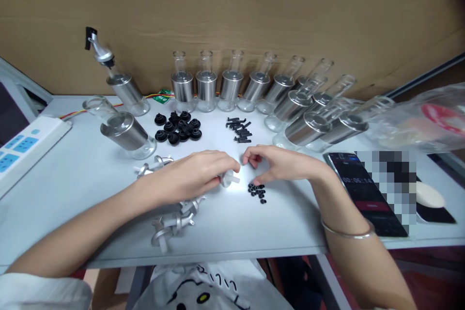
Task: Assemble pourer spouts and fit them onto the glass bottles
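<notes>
My left hand (201,172) is closed around a silver pour spout (228,180), whose pale tube end points right. Most of the spout's body is hidden by my fingers. More silver pour spouts (178,220) lie under and below my left forearm. My right hand (278,164) hovers just right of it, fingers curled and thumb apart from them, with nothing visible between. Its thumb is close to a small pile of black rubber caps (256,191); whether it touches them I cannot tell. Thin black levers (240,131) and round black stoppers (178,128) lie beyond my hands.
Several glass bottles with steel sleeves (230,86) line the back and right. One bottle (127,92) at left carries a fitted spout; another (127,131) stands before it. A power strip (29,147) lies left, a phone (363,193) and plastic bag (421,116) right.
</notes>
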A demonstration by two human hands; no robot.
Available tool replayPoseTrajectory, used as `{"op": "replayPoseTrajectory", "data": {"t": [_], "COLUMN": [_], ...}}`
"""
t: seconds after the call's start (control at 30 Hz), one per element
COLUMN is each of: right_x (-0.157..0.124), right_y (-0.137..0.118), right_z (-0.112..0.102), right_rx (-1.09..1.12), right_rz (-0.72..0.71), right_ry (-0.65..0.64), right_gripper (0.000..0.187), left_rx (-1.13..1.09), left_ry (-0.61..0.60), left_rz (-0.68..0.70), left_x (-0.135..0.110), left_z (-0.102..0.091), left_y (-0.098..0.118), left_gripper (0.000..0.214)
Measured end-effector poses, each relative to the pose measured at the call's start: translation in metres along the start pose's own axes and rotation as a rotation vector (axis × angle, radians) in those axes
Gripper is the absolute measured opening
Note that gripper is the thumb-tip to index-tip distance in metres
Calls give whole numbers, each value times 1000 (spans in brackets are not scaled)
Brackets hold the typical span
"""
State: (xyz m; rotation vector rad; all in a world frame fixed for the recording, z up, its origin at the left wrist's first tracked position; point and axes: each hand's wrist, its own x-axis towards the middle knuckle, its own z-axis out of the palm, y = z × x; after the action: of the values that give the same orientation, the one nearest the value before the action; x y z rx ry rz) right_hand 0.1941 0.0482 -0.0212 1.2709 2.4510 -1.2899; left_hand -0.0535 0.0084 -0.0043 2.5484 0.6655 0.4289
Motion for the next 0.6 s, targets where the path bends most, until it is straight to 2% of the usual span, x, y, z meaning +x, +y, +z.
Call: {"op": "replayPoseTrajectory", "data": {"t": [0.2, 0.47, 0.6], "right_x": [0, 3, -3], "right_y": [-4, 3, 7], "right_z": [2, 3, -3], "right_rx": [12, 82, 64], "right_rz": [51, 24, 26], "right_ry": [20, 130, 32], "right_gripper": [33, 23, 27], "left_rx": [113, 70, 83], "left_ry": [-94, -98, -150], "left_rz": [-15, -80, -168], "left_x": [2, -1, -2], "left_z": [4, 9, 7], "left_y": [3, 0, -1], "left_gripper": [22, 34, 36]}}
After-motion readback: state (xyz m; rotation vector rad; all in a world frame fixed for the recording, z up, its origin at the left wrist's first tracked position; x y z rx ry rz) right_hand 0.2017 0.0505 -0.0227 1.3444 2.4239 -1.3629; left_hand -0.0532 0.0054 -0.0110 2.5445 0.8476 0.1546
